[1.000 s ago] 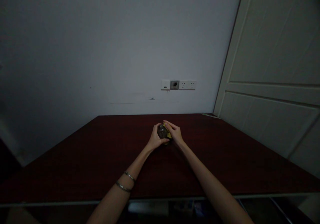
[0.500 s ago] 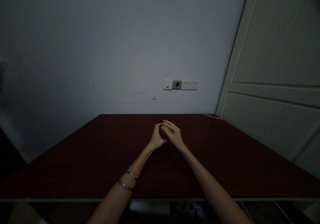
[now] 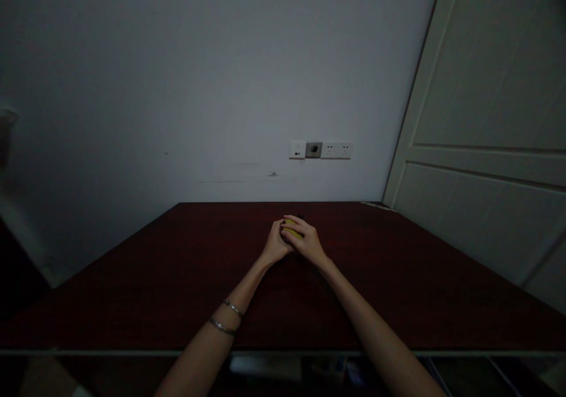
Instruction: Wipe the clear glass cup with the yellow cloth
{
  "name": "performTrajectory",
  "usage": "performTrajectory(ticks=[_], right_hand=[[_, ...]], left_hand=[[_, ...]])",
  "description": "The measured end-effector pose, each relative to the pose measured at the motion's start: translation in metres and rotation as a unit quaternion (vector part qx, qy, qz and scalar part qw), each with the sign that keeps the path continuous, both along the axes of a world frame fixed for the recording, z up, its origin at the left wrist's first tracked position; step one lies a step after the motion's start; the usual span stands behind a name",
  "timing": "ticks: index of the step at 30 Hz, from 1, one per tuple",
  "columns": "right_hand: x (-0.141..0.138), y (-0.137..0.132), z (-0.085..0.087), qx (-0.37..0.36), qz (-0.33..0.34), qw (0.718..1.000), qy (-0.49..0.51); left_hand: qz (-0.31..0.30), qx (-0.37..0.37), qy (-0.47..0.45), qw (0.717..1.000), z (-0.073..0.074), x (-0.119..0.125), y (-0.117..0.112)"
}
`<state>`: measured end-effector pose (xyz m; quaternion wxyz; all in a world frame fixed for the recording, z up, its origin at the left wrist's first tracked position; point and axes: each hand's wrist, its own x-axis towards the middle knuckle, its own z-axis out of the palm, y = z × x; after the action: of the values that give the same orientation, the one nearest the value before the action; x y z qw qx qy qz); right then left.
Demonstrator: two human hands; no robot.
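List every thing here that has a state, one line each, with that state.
small yellow object: clasped between both hands, mostly hidden
left hand: grip shut on it
right hand: grip shut over it
two bracelets: worn on left forearm
door: apparently shut

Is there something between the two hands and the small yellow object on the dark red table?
Nothing visible. The left hand and the right hand both touch the small yellow object, closing around it from either side over the dark red wooden table.
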<state>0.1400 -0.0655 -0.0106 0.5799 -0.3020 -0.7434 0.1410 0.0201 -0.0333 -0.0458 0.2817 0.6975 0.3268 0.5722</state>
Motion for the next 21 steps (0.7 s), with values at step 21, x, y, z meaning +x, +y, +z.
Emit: performTrajectory(ticks=[21], right_hand=[[0.005, 0.005, 0.004, -0.060, 0.034, 0.991, 0.114]], left_hand=[[0.039, -0.030, -0.002, 0.999, 0.006, 0.002, -0.004]])
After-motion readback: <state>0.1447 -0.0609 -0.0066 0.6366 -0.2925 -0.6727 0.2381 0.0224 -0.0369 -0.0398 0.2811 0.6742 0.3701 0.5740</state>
